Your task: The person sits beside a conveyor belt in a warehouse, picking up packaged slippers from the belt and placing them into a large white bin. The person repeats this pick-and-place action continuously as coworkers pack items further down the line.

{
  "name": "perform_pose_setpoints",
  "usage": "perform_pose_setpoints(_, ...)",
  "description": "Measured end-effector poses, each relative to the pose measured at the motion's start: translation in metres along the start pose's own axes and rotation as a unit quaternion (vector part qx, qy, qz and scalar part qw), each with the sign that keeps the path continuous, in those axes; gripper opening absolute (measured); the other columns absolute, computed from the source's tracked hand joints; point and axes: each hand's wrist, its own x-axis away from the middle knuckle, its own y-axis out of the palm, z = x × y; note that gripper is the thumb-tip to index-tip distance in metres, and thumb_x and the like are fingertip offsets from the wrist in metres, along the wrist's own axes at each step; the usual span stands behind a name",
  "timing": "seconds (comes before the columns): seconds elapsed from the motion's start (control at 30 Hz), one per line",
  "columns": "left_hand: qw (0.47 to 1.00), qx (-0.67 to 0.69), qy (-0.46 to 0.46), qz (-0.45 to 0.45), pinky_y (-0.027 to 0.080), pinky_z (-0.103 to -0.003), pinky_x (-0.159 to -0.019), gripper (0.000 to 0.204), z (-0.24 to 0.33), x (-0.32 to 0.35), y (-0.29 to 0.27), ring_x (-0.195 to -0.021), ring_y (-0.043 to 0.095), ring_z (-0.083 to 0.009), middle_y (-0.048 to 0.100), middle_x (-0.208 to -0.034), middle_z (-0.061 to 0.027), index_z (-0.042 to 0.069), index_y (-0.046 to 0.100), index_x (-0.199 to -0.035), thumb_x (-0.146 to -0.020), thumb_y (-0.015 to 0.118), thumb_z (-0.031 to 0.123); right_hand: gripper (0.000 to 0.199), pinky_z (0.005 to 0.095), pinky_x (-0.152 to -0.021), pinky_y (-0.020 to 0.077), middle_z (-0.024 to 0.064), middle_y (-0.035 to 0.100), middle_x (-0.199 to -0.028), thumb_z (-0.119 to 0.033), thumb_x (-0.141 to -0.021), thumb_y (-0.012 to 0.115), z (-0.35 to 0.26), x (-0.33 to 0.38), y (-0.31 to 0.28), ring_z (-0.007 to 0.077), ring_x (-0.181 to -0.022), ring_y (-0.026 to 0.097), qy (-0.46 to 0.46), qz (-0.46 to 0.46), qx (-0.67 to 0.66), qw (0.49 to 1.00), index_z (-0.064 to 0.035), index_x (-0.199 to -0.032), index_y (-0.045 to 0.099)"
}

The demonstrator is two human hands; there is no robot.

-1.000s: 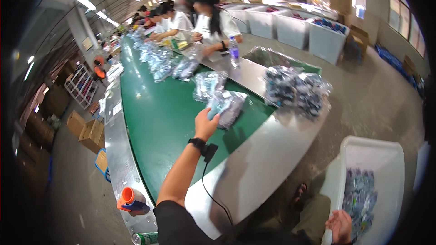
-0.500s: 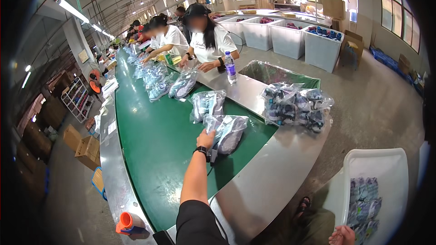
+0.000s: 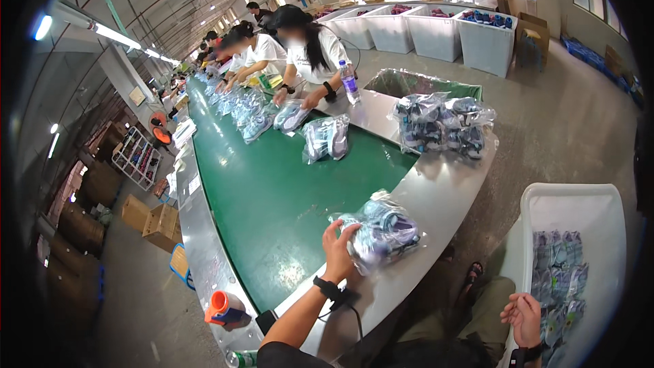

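A clear plastic bag of grey-blue sneakers [image 3: 388, 232] is at the metal edge of the table in front of me. My left hand [image 3: 338, 245] grips its near left side, with the thumb and fingers closed on the plastic. To the right, beside a white tub [image 3: 571, 194], is my right hand [image 3: 523, 315]; its fingers are loosely curled and nothing shows in them. Several bagged pairs of shoes [image 3: 557, 269] lie inside that tub. Another bagged pair [image 3: 325, 138] sits farther up the green conveyor belt [image 3: 262, 197].
A stack of bagged shoes [image 3: 443, 126] stands on the right metal edge. Near it are a water bottle [image 3: 349, 82] and a green-lined bin [image 3: 426, 85]. Across the belt a person [image 3: 313, 54] handles a bagged pair. An orange tape dispenser [image 3: 223, 308] sits at the near left.
My left hand has pulled the bagged sneakers toward me, off the belt onto the metal edge. My right hand has come up beside the tub. The view has shifted.
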Motion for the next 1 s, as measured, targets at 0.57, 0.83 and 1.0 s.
perform_pose_setpoints(0.57, 0.834, 0.464, -0.298, 0.007, 0.045, -0.038, -0.108, 0.104, 0.060, 0.006, 0.032, -0.130, 0.050, -0.0319, 0.042, -0.149, -0.0231, 0.003, 0.015, -0.159, -0.079, 0.081, 0.012, 0.022, 0.0293, -0.064, 0.0558, 0.0080, 0.066, -0.085, -0.020, -0.103, 0.055, -0.011, 0.007, -0.002, 0.0178, -0.073, 0.068, -0.048, -0.068, -0.004, 0.997, -0.0006, -0.111, 0.061)
perform_pose_setpoints(0.83, 0.670, 0.604, -0.393, -0.177, 0.051, -0.049, -0.099, 0.095, 0.137, 0.002, 0.004, -0.126, 0.054, -0.0320, 0.043, -0.146, -0.0205, 0.013, 0.011, -0.161, -0.088, 0.072, 0.010, 0.022, 0.0284, -0.063, 0.0544, 0.0074, 0.066, -0.085, -0.020, -0.103, 0.055, -0.015, 0.010, -0.023, 0.0165, -0.073, 0.067, -0.075, -0.029, 0.007, 0.997, -0.0004, -0.111, 0.061)
perform_pose_setpoints(1.0, 0.644, 0.612, -0.375, -0.266, 0.050, -0.051, -0.102, 0.087, 0.156, 0.010, 0.024, -0.127, 0.054, -0.0330, 0.044, -0.145, -0.0189, 0.011, 0.015, -0.160, -0.091, 0.067, 0.019, 0.026, 0.0306, -0.061, 0.0518, 0.0071, 0.064, -0.081, -0.020, -0.104, 0.055, -0.029, -0.012, -0.021, 0.0169, -0.069, 0.063, -0.085, -0.043, 0.079, 0.992, 0.0021, -0.115, 0.061)
